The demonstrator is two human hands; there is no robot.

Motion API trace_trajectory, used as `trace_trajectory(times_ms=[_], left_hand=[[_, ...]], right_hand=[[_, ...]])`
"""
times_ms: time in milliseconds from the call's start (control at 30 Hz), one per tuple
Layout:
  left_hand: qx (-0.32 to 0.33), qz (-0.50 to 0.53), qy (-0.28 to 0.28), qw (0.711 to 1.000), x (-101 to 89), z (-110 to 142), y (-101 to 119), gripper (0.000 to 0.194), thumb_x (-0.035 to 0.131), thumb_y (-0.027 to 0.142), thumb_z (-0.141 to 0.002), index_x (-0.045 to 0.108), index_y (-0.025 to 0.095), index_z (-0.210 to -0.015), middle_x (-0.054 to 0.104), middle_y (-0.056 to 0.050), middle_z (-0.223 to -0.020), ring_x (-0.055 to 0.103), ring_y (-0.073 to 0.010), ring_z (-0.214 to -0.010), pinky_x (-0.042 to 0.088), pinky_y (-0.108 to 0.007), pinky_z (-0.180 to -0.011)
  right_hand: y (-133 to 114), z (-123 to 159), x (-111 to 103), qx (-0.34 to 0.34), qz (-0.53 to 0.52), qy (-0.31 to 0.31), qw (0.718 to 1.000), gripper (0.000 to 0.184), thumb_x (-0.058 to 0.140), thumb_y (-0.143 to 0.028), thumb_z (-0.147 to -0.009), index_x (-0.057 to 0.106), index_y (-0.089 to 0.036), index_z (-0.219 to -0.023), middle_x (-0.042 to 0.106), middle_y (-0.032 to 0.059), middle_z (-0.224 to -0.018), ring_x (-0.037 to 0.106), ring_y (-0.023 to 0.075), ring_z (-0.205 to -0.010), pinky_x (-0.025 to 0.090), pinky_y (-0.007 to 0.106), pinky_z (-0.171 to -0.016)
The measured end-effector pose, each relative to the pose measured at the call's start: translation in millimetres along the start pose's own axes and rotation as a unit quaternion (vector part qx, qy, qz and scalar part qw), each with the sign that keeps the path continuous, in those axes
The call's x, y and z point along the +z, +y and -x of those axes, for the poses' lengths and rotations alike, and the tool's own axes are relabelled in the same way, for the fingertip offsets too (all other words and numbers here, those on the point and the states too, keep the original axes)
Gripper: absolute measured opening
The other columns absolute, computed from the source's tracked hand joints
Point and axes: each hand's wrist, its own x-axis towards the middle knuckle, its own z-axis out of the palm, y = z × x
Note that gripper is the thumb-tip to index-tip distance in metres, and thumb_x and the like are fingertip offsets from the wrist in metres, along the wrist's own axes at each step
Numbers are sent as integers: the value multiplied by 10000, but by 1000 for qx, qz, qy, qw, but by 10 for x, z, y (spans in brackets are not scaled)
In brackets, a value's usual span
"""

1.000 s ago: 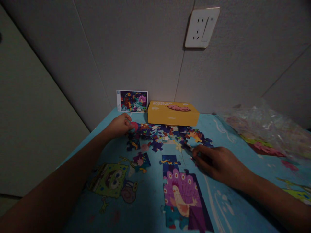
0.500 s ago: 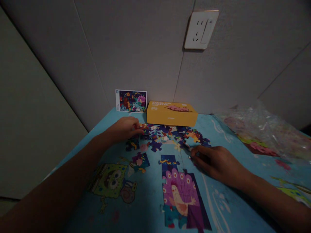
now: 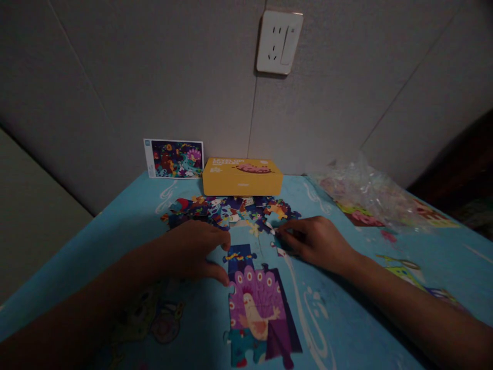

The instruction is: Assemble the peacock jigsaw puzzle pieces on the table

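A partly joined jigsaw puzzle point(image 3: 258, 303) with a purple, many-eyed plume figure lies on the blue cloth. My left hand point(image 3: 188, 249) hovers beside its upper left edge, thumb and fingers apart with nothing visible between them. To the right, my right hand point(image 3: 318, 239) has its thumb and fingertips closed on a small puzzle piece point(image 3: 273, 231), mostly hidden by the fingers. Under that hand another puzzle piece point(image 3: 280, 251) shows in part. Beyond both hands, a heap of loose puzzle pieces point(image 3: 223, 211) spreads across the cloth.
A yellow puzzle box point(image 3: 242, 184) stands behind the heap, against the wall. Left of it leans a picture card point(image 3: 177, 160). Clear plastic wrapping point(image 3: 370, 195) lies at the back right. A wall socket point(image 3: 279, 43) is above. The tablecloth point(image 3: 346, 318) has printed cartoon figures.
My left hand has left the heap and come nearer, toward the joined puzzle, its fingers opening. My right hand stays near the heap's right side. The view has turned right.
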Motion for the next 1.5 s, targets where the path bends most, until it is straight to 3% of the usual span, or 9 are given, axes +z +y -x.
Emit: trace_trajectory(times_ms=[133, 233, 533, 733, 867, 1000, 1133, 1267, 1500], left_hand=[[-3, 1, 1, 1000, 19, 0, -51, 356, 761, 492, -817, 659, 224, -1028, 726, 7, -862, 685, -197, -722, 422, -271, -644], [-9, -10, 1, 1000, 51, -3, -85, 311, 739, 472, -843, 674, 228, -1024, 701, 17, -796, 658, -185, -672, 410, -266, -627], [-27, -9, 24, 999, 108, -45, -104, 207, 694, 397, -893, 695, 231, -1018, 673, 25, -712, 659, -181, -670, 408, -257, -618], [-41, -14, 99, 994, 158, -79, -136, 217, 582, 400, -953, 683, 214, -1003, 728, -13, -873, 692, -185, -752, 451, -272, -670], [-110, -56, 162, 979, 150, -87, -206, 288, 529, 448, -956, 663, 215, -1059, 721, -46, -1002, 684, -222, -869, 475, -306, -719], [-160, -67, 151, 973, 119, -89, -286, 349, 504, 512, -956, 654, 221, -1078, 704, -56, -1069, 670, -234, -896, 479, -318, -707], [-153, -59, 149, 975, 116, -91, -322, 304, 500, 475, -967, 669, 236, -1050, 702, -41, -1049, 666, -221, -888, 477, -319, -723], [-128, -58, 145, 979, 127, -102, -285, 313, 503, 467, -973, 686, 229, -1062, 702, -45, -1028, 668, -211, -887, 483, -304, -719], [-114, -85, 114, 983, 168, -104, -207, 412, 579, 528, -921, 677, 247, -1207, 692, -75, -1155, 683, -269, -973, 524, -355, -770]], right_hand=[[68, -37, -52, 101, 63, -4, 993, 174, 609, -274, -870, 765, -247, -940, 716, 23, -695, 621, 175, -605, 308, 269, -558], [96, -46, -64, 139, 74, -10, 988, 175, 636, -332, -867, 753, -252, -970, 731, 33, -753, 641, 197, -660, 296, 271, -554], [53, -48, 2, 134, 51, 3, 990, 308, 596, -379, -916, 677, -227, -1171, 705, 26, -716, 629, 192, -640, 294, 274, -548], [9, -81, 71, 126, 66, 15, 990, 486, 603, -629, -869, 700, -236, -1137, 723, 47, -735, 669, 240, -699, 306, 283, -562], [-6, -103, 80, 134, 55, 23, 989, 488, 638, -610, -841, 680, -206, -1113, 724, 52, -755, 659, 237, -683, 304, 280, -559], [57, -88, 4, 135, 11, 56, 989, 344, 535, -494, -919, 676, -185, -975, 689, 45, -691, 599, 196, -581, 282, 283, -531], [236, -90, -89, 196, -70, 94, 974, 340, 468, -434, -949, 669, -168, -882, 680, 52, -652, 597, 185, -562, 316, 285, -523], [389, -117, -80, 253, -15, 69, 965, 316, 517, -401, -933, 702, -153, -869, 729, 105, -784, 652, 221, -678, 354, 292, -553], [286, -152, -35, 263, 29, 43, 963, 237, 582, -374, -893, 711, -180, -855, 700, 85, -695, 621, 234, -649, 291, 294, -540]])
